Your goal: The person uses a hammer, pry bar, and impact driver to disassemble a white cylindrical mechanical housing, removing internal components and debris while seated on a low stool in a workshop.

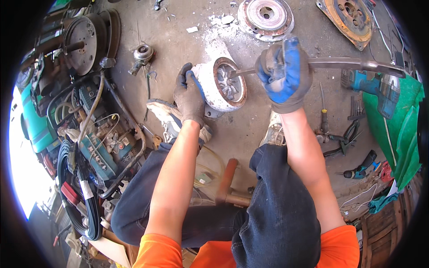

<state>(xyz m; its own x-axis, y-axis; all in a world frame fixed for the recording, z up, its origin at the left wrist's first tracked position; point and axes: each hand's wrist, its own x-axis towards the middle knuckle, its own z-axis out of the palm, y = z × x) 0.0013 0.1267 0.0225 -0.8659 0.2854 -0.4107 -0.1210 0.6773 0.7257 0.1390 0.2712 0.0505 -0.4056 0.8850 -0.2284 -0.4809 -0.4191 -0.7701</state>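
Note:
Between my feet stands a white-coated pump housing [208, 85], its round opening facing right and showing a grey vaned impeller [228, 82] inside. My left hand [190, 96], in a dark glove with blue, holds the housing's left side, thumb and fingers against it. In a fist, my right hand [286, 73], gloved in blue and grey, grips a long metal pry bar [339, 63]. The bar's narrow left end reaches into the opening, at the impeller; its other end stretches far to the right. The right glove is slightly blurred.
White flakes [219, 27] litter the concrete beyond the housing, near a round metal disc [267, 15] and a rusty plate [346, 20]. At right lie a blue cordless impact wrench [386, 94], pliers [344, 142] and a screwdriver [323, 111]. Machinery [107, 143] crowds the left.

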